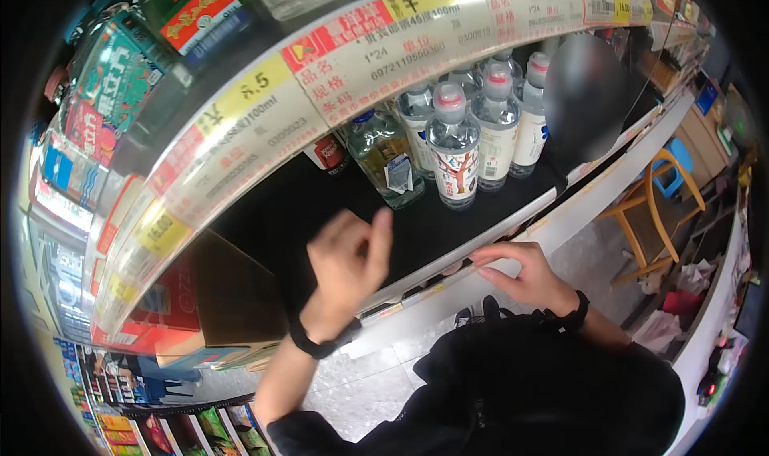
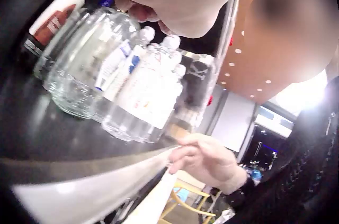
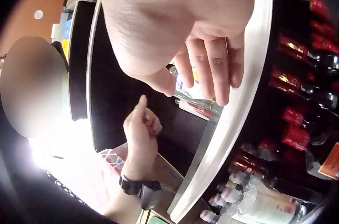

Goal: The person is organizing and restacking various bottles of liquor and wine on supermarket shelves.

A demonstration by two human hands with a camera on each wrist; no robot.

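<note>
Over the dark shelf [image 1: 304,223], my left hand [image 1: 348,256] hangs with its thumb out and its fingers loosely curled, holding nothing. Beyond it stand a squarish clear bottle with a blue cap [image 1: 384,155] and several clear bottles with pink-ringed caps and white labels [image 1: 454,155]. My right hand [image 1: 525,272] is at the shelf's white front edge [image 1: 473,252], its fingers extended and nothing in its grasp. In the right wrist view, the fingers of my right hand [image 3: 206,60] overlap that white edge, hiding part of the bottles behind.
A strip of price tags [image 1: 384,47] runs along the shelf above. A cardboard box [image 1: 240,296] stands at the left. Red-capped bottles [image 3: 296,86] lie below the edge in the right wrist view. A wooden chair [image 1: 661,207] is at the right.
</note>
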